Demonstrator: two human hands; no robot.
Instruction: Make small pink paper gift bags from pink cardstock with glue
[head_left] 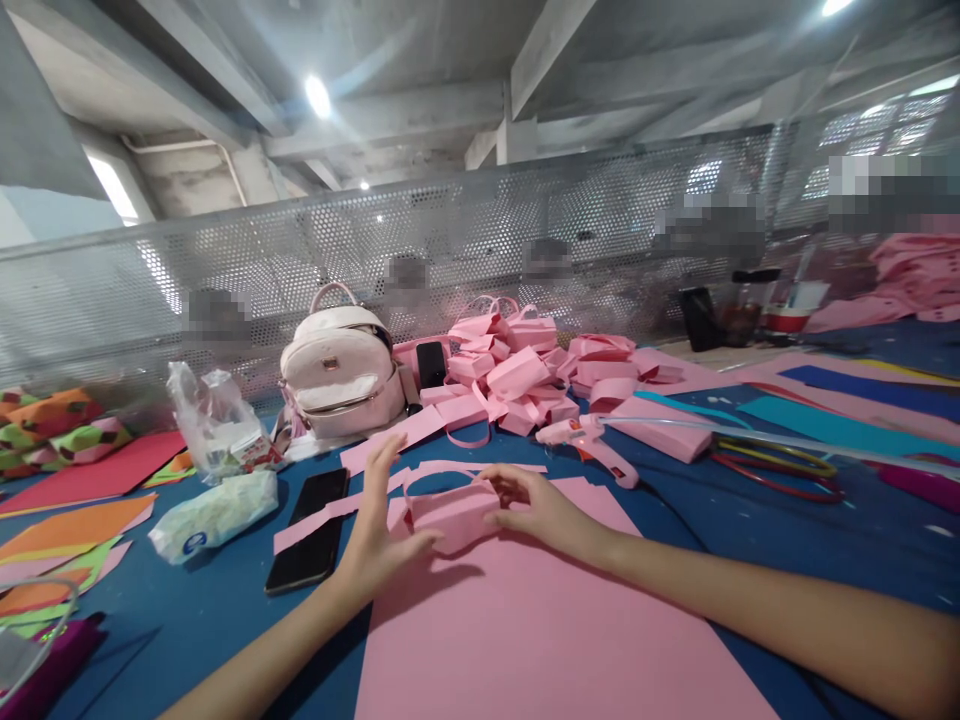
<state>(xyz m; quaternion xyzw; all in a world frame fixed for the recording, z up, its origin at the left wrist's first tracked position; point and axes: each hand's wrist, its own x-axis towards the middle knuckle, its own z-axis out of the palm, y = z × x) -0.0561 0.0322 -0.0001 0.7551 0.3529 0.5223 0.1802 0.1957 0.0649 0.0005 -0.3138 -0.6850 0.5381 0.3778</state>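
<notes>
A small pink foam basket with a thin handle (450, 510) rests on a large pink foam sheet (540, 630) on the blue table. My left hand (382, 520) presses its left side, thumb under the front and fingers raised. My right hand (536, 505) holds its right side. Both hands grip it between them.
A pile of finished pink baskets (517, 380) lies behind, with a pink glue gun (592, 440) beside it. A white backpack (341, 375), two black phones (311, 530), a tissue pack (214, 515), a plastic bag (214, 425) and coloured foam sheets (75, 530) sit left. A perforated metal screen (480, 240) backs the table.
</notes>
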